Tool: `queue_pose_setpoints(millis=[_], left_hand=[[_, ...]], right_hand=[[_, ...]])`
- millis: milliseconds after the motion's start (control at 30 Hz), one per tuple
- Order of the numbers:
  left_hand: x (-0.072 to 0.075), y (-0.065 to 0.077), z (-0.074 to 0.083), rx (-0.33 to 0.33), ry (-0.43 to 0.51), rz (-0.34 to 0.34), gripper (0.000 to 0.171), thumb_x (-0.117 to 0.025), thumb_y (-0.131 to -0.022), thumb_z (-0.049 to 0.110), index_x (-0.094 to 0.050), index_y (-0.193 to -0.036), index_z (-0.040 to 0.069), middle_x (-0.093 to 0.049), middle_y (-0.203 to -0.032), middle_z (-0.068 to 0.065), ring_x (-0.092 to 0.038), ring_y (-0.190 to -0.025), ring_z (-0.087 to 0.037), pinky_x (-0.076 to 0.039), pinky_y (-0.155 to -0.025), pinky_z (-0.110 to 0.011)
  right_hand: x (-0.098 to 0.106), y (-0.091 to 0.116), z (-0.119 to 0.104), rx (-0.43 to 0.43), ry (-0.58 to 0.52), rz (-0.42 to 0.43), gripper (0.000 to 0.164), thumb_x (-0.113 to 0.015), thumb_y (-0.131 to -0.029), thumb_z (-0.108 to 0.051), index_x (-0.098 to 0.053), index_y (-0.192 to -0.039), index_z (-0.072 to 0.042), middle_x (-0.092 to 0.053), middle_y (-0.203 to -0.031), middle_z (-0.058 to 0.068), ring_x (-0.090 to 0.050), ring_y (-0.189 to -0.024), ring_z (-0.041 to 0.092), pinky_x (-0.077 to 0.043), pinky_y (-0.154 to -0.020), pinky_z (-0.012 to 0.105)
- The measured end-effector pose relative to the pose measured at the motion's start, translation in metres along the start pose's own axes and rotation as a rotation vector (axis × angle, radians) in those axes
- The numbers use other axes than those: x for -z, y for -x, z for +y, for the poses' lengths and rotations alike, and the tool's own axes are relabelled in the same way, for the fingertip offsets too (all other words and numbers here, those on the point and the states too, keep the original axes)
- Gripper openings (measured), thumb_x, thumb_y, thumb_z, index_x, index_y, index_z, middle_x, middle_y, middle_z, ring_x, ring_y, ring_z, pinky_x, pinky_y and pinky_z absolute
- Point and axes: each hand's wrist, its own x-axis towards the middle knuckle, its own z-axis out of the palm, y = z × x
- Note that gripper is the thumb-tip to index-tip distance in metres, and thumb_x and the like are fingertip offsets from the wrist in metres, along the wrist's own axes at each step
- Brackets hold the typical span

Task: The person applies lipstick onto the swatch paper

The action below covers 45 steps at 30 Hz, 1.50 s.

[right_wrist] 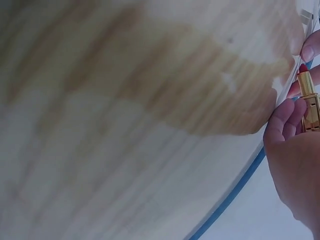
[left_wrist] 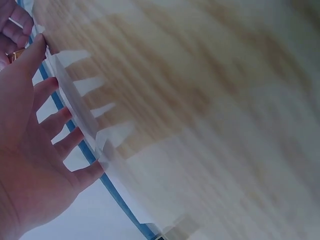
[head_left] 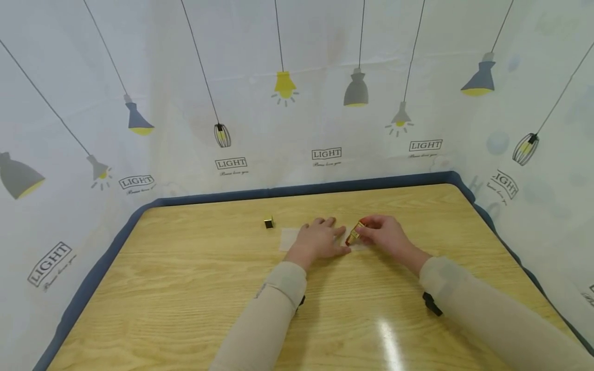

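My right hand (head_left: 385, 235) grips a gold lipstick (head_left: 355, 233), its red tip slanting down to the paper. In the right wrist view the lipstick (right_wrist: 310, 95) stands out of its gold case, with the fingers around the case. A thin whitish sheet of paper (head_left: 289, 239) lies on the table. My left hand (head_left: 319, 240) rests on it with fingers spread, and the lipstick tip is between its thumb and index finger. From the left wrist view, the fingertips of the left hand (left_wrist: 45, 135) press along the sheet (left_wrist: 77, 102). The hands hide much of the paper.
A small lipstick cap (head_left: 269, 223), gold with a dark opening, lies on the wooden table (head_left: 185, 268) left of the paper. The table's far edge has a dark blue border (head_left: 297, 190), with a lamp-patterned cloth (head_left: 260, 149) rising behind it.
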Motion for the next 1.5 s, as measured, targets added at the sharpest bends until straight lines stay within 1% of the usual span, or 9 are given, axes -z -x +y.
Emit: queue_pose_setpoints(millis=[167, 433, 600, 767, 1067, 1167, 1300, 1400, 1500], left_hand=[[-0.001, 0.003, 0.000, -0.007, 0.016, -0.015, 0.071, -0.048, -0.104, 0.071, -0.034, -0.167, 0.041, -0.025, -0.179, 0.001, -0.025, -0.165, -0.029, -0.028, -0.130, -0.063], [-0.001, 0.005, -0.001, -0.009, 0.045, -0.058, 0.070, -0.042, -0.107, 0.069, -0.025, -0.169, 0.042, -0.016, -0.181, 0.003, -0.017, -0.168, -0.027, -0.021, -0.133, -0.063], [-0.002, 0.005, -0.002, 0.000, 0.043, -0.062, 0.070, -0.041, -0.107, 0.070, -0.024, -0.169, 0.042, -0.014, -0.181, 0.004, -0.016, -0.168, -0.026, -0.021, -0.133, -0.062], [-0.002, 0.005, -0.002, 0.004, 0.048, -0.065, 0.070, -0.040, -0.107, 0.070, -0.023, -0.169, 0.042, -0.013, -0.181, 0.005, -0.015, -0.168, -0.026, -0.019, -0.133, -0.061], [0.000, 0.005, -0.002, 0.009, 0.071, -0.071, 0.071, -0.043, -0.106, 0.069, -0.024, -0.169, 0.043, -0.012, -0.181, 0.006, -0.013, -0.168, -0.025, -0.018, -0.134, -0.061], [0.002, 0.007, -0.001, 0.008, 0.080, -0.075, 0.070, -0.044, -0.107, 0.068, -0.025, -0.169, 0.042, -0.012, -0.181, 0.006, -0.013, -0.168, -0.026, -0.017, -0.134, -0.061], [0.004, 0.009, -0.001, 0.009, 0.082, -0.078, 0.070, -0.044, -0.107, 0.068, -0.025, -0.169, 0.042, -0.013, -0.181, 0.006, -0.014, -0.168, -0.026, -0.018, -0.134, -0.060], [0.004, 0.009, 0.000, 0.014, 0.082, -0.080, 0.070, -0.045, -0.106, 0.069, -0.026, -0.169, 0.043, -0.013, -0.181, 0.006, -0.014, -0.168, -0.025, -0.018, -0.134, -0.059], [0.004, 0.008, 0.001, 0.021, 0.087, -0.080, 0.070, -0.046, -0.106, 0.069, -0.026, -0.168, 0.044, -0.014, -0.181, 0.007, -0.015, -0.168, -0.024, -0.019, -0.134, -0.058]], right_hand=[[-0.001, 0.001, -0.001, 0.006, 0.012, -0.001, 0.040, -0.073, -0.103, -0.022, -0.067, -0.131, 0.006, -0.076, -0.115, 0.018, -0.072, -0.085, 0.011, -0.063, -0.078, 0.026], [-0.003, 0.001, -0.004, 0.013, 0.056, 0.000, 0.037, -0.072, -0.103, -0.020, -0.067, -0.130, 0.006, -0.075, -0.117, 0.021, -0.073, -0.086, 0.013, -0.063, -0.078, 0.027], [-0.004, 0.002, -0.007, 0.010, 0.072, 0.000, 0.038, -0.071, -0.104, -0.020, -0.067, -0.131, 0.006, -0.074, -0.118, 0.022, -0.073, -0.086, 0.014, -0.063, -0.078, 0.026], [-0.003, 0.002, -0.009, -0.001, 0.111, 0.004, 0.041, -0.071, -0.104, -0.025, -0.067, -0.134, 0.004, -0.075, -0.120, 0.021, -0.073, -0.088, 0.015, -0.062, -0.078, 0.026], [0.014, -0.009, -0.004, 0.015, 0.187, 0.048, 0.045, -0.070, -0.105, -0.026, -0.065, -0.140, 0.003, -0.074, -0.127, 0.022, -0.074, -0.093, 0.016, -0.061, -0.077, 0.022], [0.022, -0.013, -0.003, 0.013, 0.197, 0.055, 0.047, -0.069, -0.105, -0.026, -0.064, -0.141, 0.003, -0.073, -0.129, 0.023, -0.075, -0.095, 0.019, -0.061, -0.078, 0.024], [0.030, -0.016, -0.003, 0.007, 0.203, 0.072, 0.048, -0.068, -0.106, -0.025, -0.062, -0.142, 0.005, -0.072, -0.129, 0.025, -0.076, -0.096, 0.023, -0.063, -0.080, 0.028], [0.034, -0.017, -0.002, -0.004, 0.211, 0.082, 0.047, -0.068, -0.106, -0.025, -0.062, -0.143, 0.004, -0.072, -0.130, 0.025, -0.075, -0.097, 0.024, -0.063, -0.081, 0.028], [0.035, -0.017, -0.002, -0.014, 0.208, 0.090, 0.046, -0.068, -0.106, -0.024, -0.063, -0.141, 0.005, -0.071, -0.131, 0.025, -0.074, -0.097, 0.021, -0.062, -0.079, 0.025]])
